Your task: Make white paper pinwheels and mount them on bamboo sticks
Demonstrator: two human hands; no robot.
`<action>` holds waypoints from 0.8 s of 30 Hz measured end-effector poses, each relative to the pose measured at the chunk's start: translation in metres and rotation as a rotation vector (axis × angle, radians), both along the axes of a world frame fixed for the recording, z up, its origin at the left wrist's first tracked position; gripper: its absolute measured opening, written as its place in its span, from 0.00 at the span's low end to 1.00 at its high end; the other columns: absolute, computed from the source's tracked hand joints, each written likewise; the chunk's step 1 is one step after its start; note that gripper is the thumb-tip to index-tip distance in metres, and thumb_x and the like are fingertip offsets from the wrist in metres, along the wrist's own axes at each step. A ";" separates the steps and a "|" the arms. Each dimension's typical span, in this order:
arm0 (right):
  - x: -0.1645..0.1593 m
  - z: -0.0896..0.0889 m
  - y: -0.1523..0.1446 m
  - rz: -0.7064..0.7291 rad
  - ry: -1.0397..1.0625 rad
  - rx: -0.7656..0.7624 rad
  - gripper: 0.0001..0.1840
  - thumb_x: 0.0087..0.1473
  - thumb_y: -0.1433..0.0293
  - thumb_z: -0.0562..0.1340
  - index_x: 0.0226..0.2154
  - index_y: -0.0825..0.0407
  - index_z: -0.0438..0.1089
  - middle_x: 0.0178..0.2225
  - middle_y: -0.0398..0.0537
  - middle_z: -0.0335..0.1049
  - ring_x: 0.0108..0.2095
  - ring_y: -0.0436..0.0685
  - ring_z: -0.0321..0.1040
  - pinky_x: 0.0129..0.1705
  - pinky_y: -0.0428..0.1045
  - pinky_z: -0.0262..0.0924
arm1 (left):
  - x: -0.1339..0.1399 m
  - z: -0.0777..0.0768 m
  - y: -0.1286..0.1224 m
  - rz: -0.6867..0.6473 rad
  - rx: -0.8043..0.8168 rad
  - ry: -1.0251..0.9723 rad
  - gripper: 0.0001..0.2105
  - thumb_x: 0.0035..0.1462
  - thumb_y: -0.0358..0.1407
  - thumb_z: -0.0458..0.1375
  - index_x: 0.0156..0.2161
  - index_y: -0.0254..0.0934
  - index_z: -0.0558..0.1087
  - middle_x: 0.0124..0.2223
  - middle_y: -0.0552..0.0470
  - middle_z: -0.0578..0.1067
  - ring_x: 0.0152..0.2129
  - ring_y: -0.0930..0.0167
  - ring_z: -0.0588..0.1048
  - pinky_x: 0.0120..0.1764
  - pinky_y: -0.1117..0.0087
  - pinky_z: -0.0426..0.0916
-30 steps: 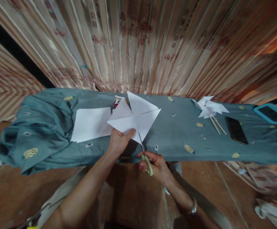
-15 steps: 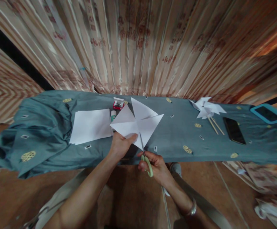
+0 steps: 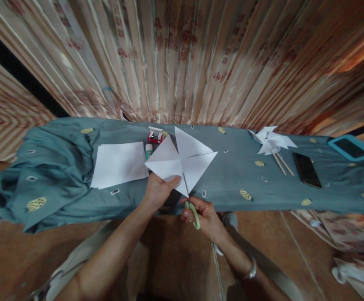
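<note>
A white paper square (image 3: 197,165), slit from its corners toward the middle, is held up over the cloth-covered table. My left hand (image 3: 158,190) pinches its lower left edge, thumb on top. Green-handled scissors (image 3: 195,216) are in my right hand (image 3: 208,217), fingers wrapped through the handles. Their blades reach up into the slit at the paper's lower corner. Just behind the paper's left side stand a glue stick (image 3: 149,150) and a small red box (image 3: 155,135) with its flap up. A stack of white paper sheets (image 3: 119,164) lies left of my left hand.
On the right of the blue-green cloth (image 3: 219,177) lie white paper pinwheels (image 3: 271,140) with wooden sticks (image 3: 282,163), a black phone (image 3: 307,169) and a blue-framed tablet (image 3: 352,148). A pleated curtain (image 3: 182,62) hangs behind the table.
The paper's upper right flap has shifted slightly right and spread. Both hands keep nearly the same place, with the scissors still in the slit. The view has tilted very slightly.
</note>
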State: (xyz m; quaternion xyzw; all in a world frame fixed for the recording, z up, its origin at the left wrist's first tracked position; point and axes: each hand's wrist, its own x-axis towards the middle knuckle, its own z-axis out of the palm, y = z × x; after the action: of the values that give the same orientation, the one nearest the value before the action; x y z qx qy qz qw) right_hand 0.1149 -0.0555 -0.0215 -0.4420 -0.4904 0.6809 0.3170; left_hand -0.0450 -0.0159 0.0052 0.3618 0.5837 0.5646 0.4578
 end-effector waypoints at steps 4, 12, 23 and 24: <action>0.001 0.003 0.001 0.011 -0.010 0.008 0.22 0.39 0.55 0.71 0.33 0.54 0.73 0.20 0.40 0.67 0.20 0.47 0.60 0.23 0.43 0.56 | 0.002 -0.003 -0.002 -0.017 0.015 0.031 0.14 0.35 0.34 0.64 0.33 0.33 0.75 0.31 0.49 0.80 0.28 0.67 0.76 0.33 0.68 0.72; -0.002 0.006 0.002 -0.017 0.002 -0.016 0.21 0.37 0.55 0.71 0.30 0.53 0.73 0.18 0.39 0.67 0.18 0.46 0.59 0.21 0.43 0.56 | 0.003 0.000 -0.002 -0.018 0.000 0.029 0.14 0.35 0.35 0.64 0.32 0.34 0.74 0.31 0.50 0.80 0.28 0.67 0.76 0.32 0.68 0.72; 0.001 0.004 0.002 0.006 -0.007 0.048 0.19 0.42 0.55 0.69 0.27 0.53 0.70 0.19 0.38 0.64 0.21 0.47 0.60 0.23 0.43 0.54 | 0.006 0.000 -0.005 -0.055 0.032 0.045 0.12 0.36 0.34 0.63 0.32 0.34 0.74 0.30 0.51 0.78 0.26 0.68 0.75 0.30 0.69 0.71; 0.002 0.004 0.003 0.010 -0.010 0.066 0.19 0.42 0.54 0.69 0.27 0.53 0.70 0.19 0.38 0.64 0.21 0.47 0.60 0.23 0.43 0.54 | 0.006 -0.001 -0.005 -0.062 0.038 0.061 0.12 0.37 0.34 0.63 0.31 0.35 0.74 0.30 0.51 0.78 0.26 0.68 0.75 0.30 0.69 0.71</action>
State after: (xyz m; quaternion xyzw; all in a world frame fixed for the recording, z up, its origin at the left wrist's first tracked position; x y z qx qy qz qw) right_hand 0.1166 -0.0529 -0.0173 -0.4323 -0.5163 0.6637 0.3257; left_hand -0.0390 -0.0211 0.0046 0.4055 0.5750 0.5500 0.4500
